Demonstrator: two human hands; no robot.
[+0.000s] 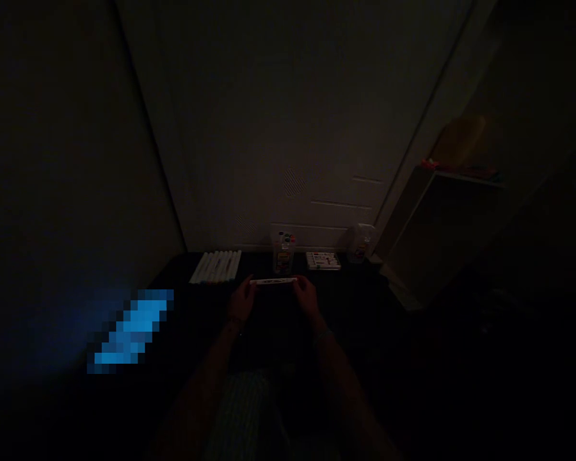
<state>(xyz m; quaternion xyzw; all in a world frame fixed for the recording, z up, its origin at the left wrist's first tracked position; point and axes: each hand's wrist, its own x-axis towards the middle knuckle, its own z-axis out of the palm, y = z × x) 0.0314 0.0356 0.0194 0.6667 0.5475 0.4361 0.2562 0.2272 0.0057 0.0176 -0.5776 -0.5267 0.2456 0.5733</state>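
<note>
In the dim light, my left hand [242, 301] and my right hand [307, 296] pinch opposite ends of a white marker [273, 281] with dark print along its side. It lies level between them, above the dark table. Just behind the marker stands a clear container [283, 256] with several coloured marker caps at its top. To the left is a row of white markers [216, 267] side by side. Right of the container, a flat clear case [323, 260] holds several more white markers.
A second clear container [361, 243] stands at the table's back right corner, near the wall [249, 128]. A blurred-out glowing blue screen [132, 330] lies at the left. Beyond the right edge is a cabinet or box [441, 230] with items on top. The dark table [360, 301] shows few details.
</note>
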